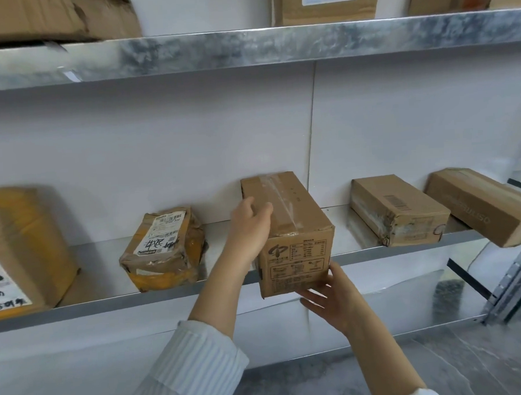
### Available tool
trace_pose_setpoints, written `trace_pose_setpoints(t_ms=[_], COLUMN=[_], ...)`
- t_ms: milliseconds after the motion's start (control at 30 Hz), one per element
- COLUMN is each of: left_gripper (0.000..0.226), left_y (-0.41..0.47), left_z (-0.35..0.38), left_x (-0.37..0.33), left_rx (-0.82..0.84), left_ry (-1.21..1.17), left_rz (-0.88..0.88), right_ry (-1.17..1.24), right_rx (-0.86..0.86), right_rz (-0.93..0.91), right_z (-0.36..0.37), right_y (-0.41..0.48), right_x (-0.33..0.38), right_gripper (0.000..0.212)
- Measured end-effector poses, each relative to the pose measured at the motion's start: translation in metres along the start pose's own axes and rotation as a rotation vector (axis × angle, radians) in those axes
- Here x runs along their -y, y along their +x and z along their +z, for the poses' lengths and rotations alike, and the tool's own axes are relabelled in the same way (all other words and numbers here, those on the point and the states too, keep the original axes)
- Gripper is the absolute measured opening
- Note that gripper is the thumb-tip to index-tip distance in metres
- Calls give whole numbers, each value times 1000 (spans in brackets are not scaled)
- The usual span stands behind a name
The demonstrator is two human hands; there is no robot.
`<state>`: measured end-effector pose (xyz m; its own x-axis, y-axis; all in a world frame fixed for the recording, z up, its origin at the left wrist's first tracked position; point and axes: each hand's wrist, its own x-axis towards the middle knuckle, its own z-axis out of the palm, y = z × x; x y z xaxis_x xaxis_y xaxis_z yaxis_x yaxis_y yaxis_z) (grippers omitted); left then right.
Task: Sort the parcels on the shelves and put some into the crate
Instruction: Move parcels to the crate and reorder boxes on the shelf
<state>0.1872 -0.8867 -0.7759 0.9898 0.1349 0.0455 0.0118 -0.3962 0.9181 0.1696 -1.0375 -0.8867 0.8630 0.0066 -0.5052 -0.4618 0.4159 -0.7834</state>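
A brown cardboard box (pixel 297 234) with clear tape along its top sticks out over the front edge of the middle metal shelf (pixel 173 292). My left hand (pixel 248 225) grips its top left edge, fingers curled over the top. Under the box's front bottom corner lies my right hand (pixel 328 296), fingers spread and touching the underside. No crate is in view.
On the same shelf sit a crumpled labelled parcel (pixel 165 247), a large yellow-taped box (pixel 20 252) at far left, and two flat brown boxes (pixel 399 214) (pixel 489 206) at right. The upper shelf (pixel 245 50) carries more cartons. A lower shelf and grey floor lie below.
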Motion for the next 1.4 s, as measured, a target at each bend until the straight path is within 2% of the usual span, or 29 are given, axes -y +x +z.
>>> trace_pose_setpoints(t_ms=[167,433,633,767,867,967,1000,1100,1133,1267,1400], left_gripper=[59,62,43,24,58,58,65,113,120,123,129], left_y=[6,5,3,4,6,11,10,9,9,-1,-5], left_z=[9,-5,-33,-49,-56,-58,-58,-59,-58,-50,-50], left_x=[12,14,17,22,26,31,30,26,25,15,15], left_rx=[0,65,146,55,23,1,1,59,93,229,316], left_ry=[83,7,-67,-147,-175,-265,-305,-335,-303,-151,-164], left_rz=[33,-3,-85,-136,-193,-238,-246,-295,-299,-284,-299], right_ry=[-30,-9,-113,-163,-182,-207,-216,-228,-225,-265,-265], right_rx=[6,54,109,113,85,61,58,45,35,-3,-21], right_rz=[-31,-96,-196,-264,-333,-412,-430,-456,-464,-501,-575], right_z=[9,12,13,18,21,22,23,26,26,22,20], right_y=[3,2,-6,-13,-20,-24,-25,-27,-26,-25,-30], right_x=[-3,-12,-16,-12,-4,2,2,3,3,3,3], right_gripper=[31,32,43,37,31,29,28,28,29,37,51])
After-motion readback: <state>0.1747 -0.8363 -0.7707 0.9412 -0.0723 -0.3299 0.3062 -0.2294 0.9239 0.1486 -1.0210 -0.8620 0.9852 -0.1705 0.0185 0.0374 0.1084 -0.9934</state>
